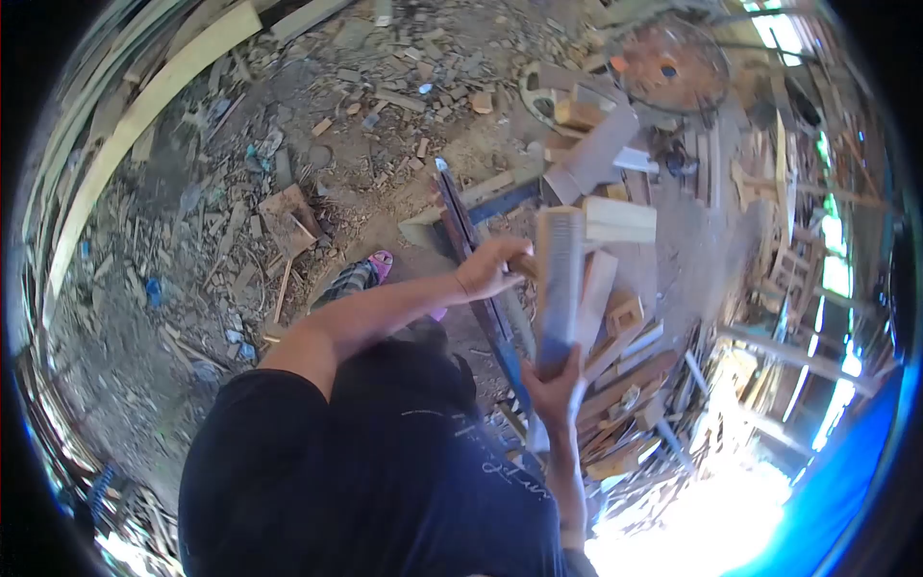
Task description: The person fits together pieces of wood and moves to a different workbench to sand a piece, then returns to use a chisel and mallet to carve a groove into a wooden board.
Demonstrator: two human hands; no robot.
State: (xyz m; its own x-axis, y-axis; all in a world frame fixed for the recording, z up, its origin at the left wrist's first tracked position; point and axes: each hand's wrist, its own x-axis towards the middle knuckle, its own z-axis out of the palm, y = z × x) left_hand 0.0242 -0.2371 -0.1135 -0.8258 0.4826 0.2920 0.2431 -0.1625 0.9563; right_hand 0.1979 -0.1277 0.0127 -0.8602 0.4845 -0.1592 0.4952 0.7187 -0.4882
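A long, squared wooden block (560,279) stands out in front of my body, slightly blurred by motion. My right hand (556,389) grips its lower end, thumb and fingers on either side. My left hand (488,269) is closed on a short brown wooden piece (523,265) whose far end meets the side of the block. Most of that piece is hidden by the fingers. Beneath my left hand runs a long, narrow dark beam (460,226).
Pale wooden blocks (620,221) and a piece with a square hole (625,315) lie beyond the held block. Farther off is a rusty round disc (670,65). Wood scraps (404,101) litter the ground, and a long plank (135,120) curves along the left.
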